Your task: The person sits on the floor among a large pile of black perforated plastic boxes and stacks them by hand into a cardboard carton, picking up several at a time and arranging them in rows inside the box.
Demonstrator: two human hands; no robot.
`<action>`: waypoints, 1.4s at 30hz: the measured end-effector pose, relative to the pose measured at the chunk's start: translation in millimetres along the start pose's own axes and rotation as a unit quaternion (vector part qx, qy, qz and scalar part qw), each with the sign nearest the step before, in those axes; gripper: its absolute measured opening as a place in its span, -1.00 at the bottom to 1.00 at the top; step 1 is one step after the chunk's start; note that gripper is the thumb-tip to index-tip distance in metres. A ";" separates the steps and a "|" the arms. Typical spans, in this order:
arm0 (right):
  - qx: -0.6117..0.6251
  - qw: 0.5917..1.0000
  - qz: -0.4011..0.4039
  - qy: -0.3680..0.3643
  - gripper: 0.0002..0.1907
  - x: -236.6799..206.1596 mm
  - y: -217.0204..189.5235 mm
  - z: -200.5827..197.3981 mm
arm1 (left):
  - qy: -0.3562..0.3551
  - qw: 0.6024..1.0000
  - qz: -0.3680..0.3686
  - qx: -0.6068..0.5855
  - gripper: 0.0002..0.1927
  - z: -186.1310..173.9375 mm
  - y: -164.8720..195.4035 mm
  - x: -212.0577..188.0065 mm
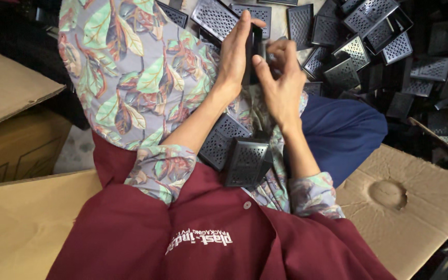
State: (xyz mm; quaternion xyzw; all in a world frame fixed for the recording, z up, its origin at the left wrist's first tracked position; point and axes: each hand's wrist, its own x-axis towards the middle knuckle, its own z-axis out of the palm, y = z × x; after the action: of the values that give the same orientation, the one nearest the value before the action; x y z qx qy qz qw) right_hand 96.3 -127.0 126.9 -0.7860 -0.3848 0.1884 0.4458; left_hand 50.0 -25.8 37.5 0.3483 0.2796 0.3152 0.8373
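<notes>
Black plastic perforated piece (254,49) sits upper centre of the frame, clamped between the left hand (236,54) and right hand (282,78), above two similar pieces (237,150) on the lap.

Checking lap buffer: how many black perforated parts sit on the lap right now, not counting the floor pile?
2: one perforated part beside the left forearm, one perforated part just right of it, overlapping. Others may hide under the arms.
</notes>
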 end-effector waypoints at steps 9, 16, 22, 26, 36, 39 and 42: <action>0.009 0.999 0.006 0.034 -0.73 1.5 3.5 12.4 | -0.007 0.995 0.094 0.042 -0.39 0.4 -7.9 -1.6; -0.002 0.999 -0.006 0.040 -0.73 3.5 2.1 13.6 | -0.001 0.999 0.045 -0.013 -0.42 0.9 -5.6 -3.1; -0.003 1.000 -0.002 0.019 -0.73 2.0 -0.6 7.2 | 0.006 0.993 0.106 0.049 -0.37 -2.0 -3.5 -0.2; -0.022 1.000 0.010 0.004 -0.73 3.3 -2.4 3.0 | 0.005 0.999 0.054 0.000 -0.42 -2.5 1.0 -2.9; 0.022 0.990 0.044 0.130 -0.69 9.2 16.7 45.8 | -0.013 0.997 0.080 -0.019 -0.47 0.4 -17.4 -13.0; 0.050 0.995 0.019 0.080 -0.62 11.5 18.2 42.6 | 0.006 0.994 0.050 -0.099 -0.54 -2.0 -23.1 -11.7; 0.076 0.996 -0.050 -0.004 -0.62 5.9 12.3 21.4 | 0.051 0.980 0.005 -0.193 -0.56 -10.2 -22.7 1.7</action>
State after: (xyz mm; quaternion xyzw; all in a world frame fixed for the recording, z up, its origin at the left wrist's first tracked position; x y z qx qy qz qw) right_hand 91.8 -114.3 105.4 -0.7288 -0.4097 0.1982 0.5116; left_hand 51.7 -33.1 13.8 0.1653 0.2542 0.3847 0.8718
